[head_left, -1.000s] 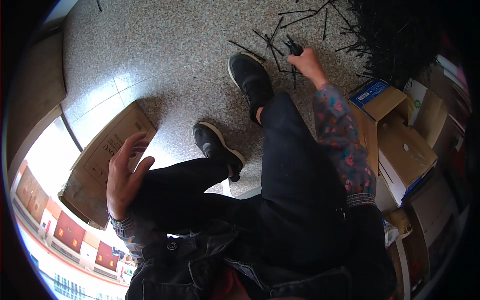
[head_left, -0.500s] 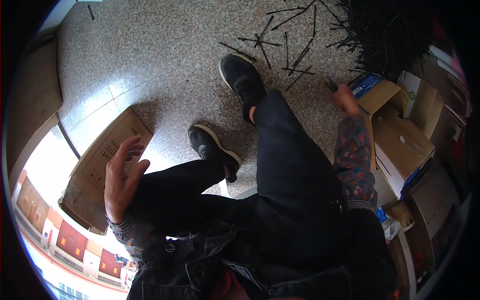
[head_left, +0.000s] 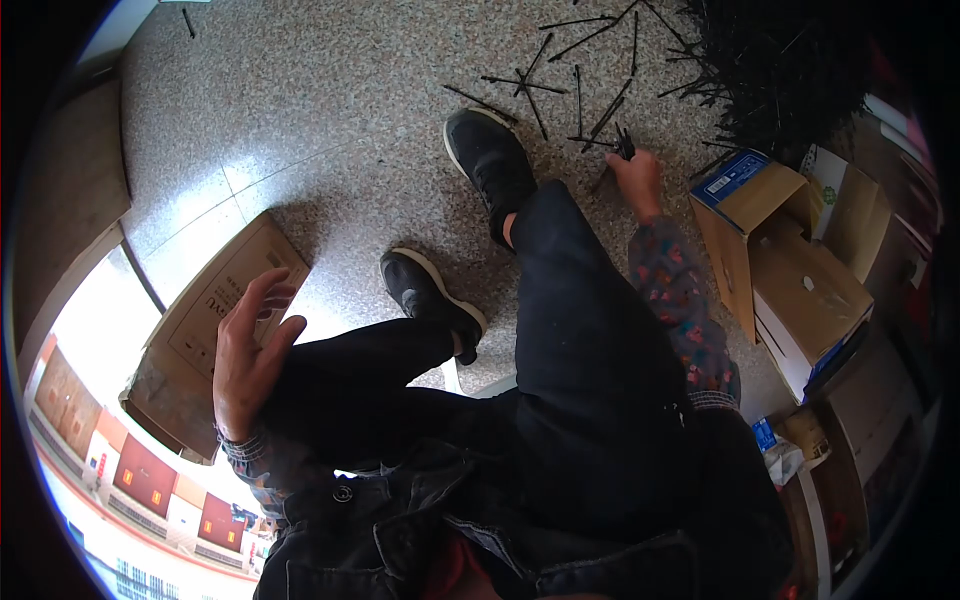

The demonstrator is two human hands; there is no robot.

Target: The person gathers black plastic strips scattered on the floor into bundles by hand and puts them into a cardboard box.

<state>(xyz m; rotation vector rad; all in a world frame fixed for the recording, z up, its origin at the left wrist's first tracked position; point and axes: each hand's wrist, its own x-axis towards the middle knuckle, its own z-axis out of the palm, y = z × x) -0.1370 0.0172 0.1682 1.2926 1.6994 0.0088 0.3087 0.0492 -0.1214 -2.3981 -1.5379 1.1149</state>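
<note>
My right hand point(head_left: 638, 182) reaches down to the speckled floor at upper right, its fingers closed on several thin black sticks point(head_left: 625, 143). Beside it, more black sticks point(head_left: 533, 86) lie scattered on the floor. A dense heap of black sticks point(head_left: 780, 75) is farther right. At the left, my left hand point(head_left: 254, 355) hangs above my leg with its fingers spread and nothing held, in front of a closed cardboard box point(head_left: 215, 320).
Open cardboard boxes point(head_left: 812, 290) stand at the right, one with a blue label. A plastic bag point(head_left: 783, 462) lies below them. My two black shoes point(head_left: 490, 160) rest on the floor point(head_left: 330, 110) in the middle.
My right hand has moved left from beside the open box toward the scattered sticks, and the sticks in it show more clearly. My left hand has barely moved.
</note>
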